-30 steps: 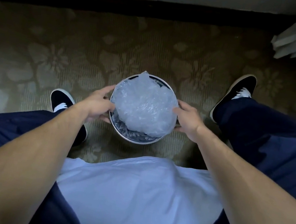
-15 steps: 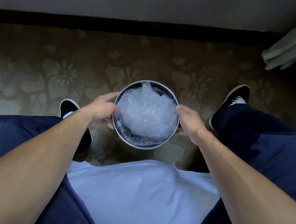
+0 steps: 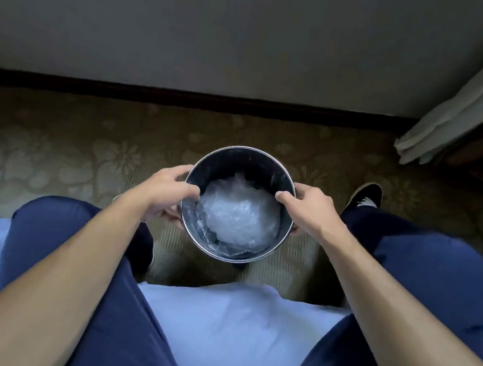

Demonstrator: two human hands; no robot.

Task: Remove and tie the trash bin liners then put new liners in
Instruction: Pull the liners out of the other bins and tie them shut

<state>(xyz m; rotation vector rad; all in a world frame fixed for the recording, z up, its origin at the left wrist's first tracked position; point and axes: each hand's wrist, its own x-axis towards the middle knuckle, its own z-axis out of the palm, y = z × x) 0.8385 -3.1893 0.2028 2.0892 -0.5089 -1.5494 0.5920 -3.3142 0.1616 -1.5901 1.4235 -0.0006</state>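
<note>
Bin (image 3: 247, 149) sits between the two hands, mouth up. Whether it rests on the carpet (image 3: 79, 157) or is lifted: cannot tell.

Left hand (image 3: 166, 190): grasps the rim on its side, fingers curled over the edge into the bin, thumb outside. Right hand (image 3: 309, 207): grasps the opposite rim, one fingertip hooked over the edge. Whether either hand also pinches film: cannot tell.

Liner (image 3: 238, 214): clear, bunched in a lump inside the bin, between the hands and lower than the fingertips. The left fingertips are just beside it. No film shows folded over the rim. Old or new liner: cannot tell.

Risks (judgement):
- The grip is on smooth metal by the edge only. If one hand lets go to reach for the film, the bin could tip toward that side.
- The film is thin and crumpled, so the mouth edge is hard to find. Pulling the lump from its middle would stretch or tear it.
- If it is a fresh liner, it could slide back down before it is cuffed over the rim.
</note>
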